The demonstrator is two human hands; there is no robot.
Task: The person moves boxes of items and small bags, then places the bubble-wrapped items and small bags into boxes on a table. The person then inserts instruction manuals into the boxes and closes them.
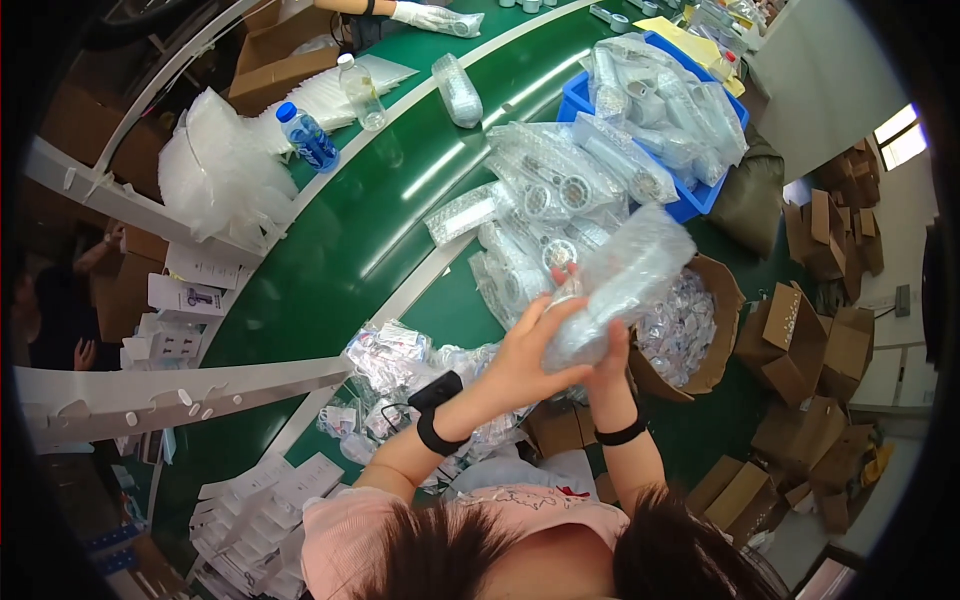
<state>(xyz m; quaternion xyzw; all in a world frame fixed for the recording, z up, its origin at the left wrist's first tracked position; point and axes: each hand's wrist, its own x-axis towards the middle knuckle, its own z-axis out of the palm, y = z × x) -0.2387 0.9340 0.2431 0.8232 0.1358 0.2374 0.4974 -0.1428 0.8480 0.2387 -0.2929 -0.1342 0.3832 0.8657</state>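
Note:
Between my hands I hold a bubble-wrapped device [630, 280], tilted up toward the right; the wrap hides its exact kind. My left hand [535, 350] grips its lower end from the left, fingers curled round it. My right hand [608, 368] closes on the same end from the right, partly hidden behind the package. Just beyond lies a heap of similar bubble-wrapped devices [560, 185], some showing round grille-like heads. Right of my hands stands a cardboard box [728, 300] filled with small clear packets [680, 330].
A blue crate [690, 208] of wrapped devices stands at the far right. One wrapped piece [458, 92] lies on the green belt [340, 260]. Bottles [308, 138] and bubble bags [220, 165] line its far side. Small packets [385, 360] lie near my left forearm. A co-worker's gloved hand [437, 18] shows at the top.

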